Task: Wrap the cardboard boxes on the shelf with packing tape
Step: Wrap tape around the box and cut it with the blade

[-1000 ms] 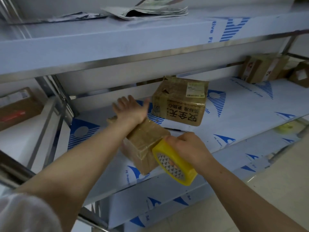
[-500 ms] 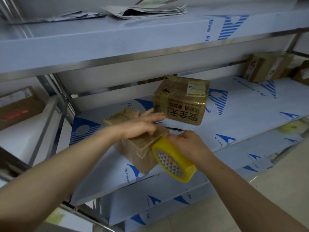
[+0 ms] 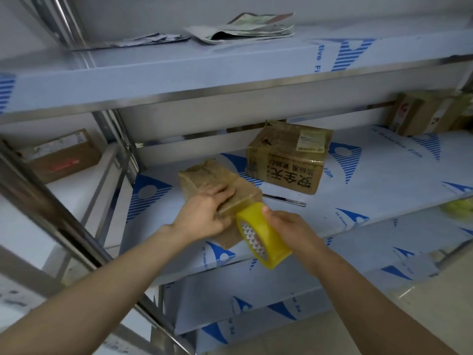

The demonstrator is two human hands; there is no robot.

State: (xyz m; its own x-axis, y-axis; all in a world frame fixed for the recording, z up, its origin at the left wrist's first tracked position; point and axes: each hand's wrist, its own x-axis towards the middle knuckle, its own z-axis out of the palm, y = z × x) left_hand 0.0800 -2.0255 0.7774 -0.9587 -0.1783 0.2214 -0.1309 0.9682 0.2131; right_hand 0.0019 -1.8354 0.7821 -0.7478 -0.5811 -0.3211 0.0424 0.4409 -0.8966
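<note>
Yellow roll of packing tape sits low centre of the frame, gripped in the right hand; thumb lies over the roll's outer band, the other fingers curl behind it and are mostly hidden. Roll is tilted, its patterned core facing lower left, and its upper edge touches the near right corner of the small cardboard box.

Left hand lies flat on top of that box, palm down, fingers spread and extended toward the right, pressing on the glossy taped surface; it grips nothing. Box rests near the front edge of the middle shelf, which is covered in white film with blue triangle print.

Just beyond the box, right of it, a thin metal rod-like tool lies on the shelf. Behind that stands a larger cardboard box, taped, with a label on top and black characters on its front face.

Far right, more cartons at the shelf's back. Centre left, another box on the neighbouring rack. Upper centre of the frame, folded newspapers lie on the top shelf.
</note>
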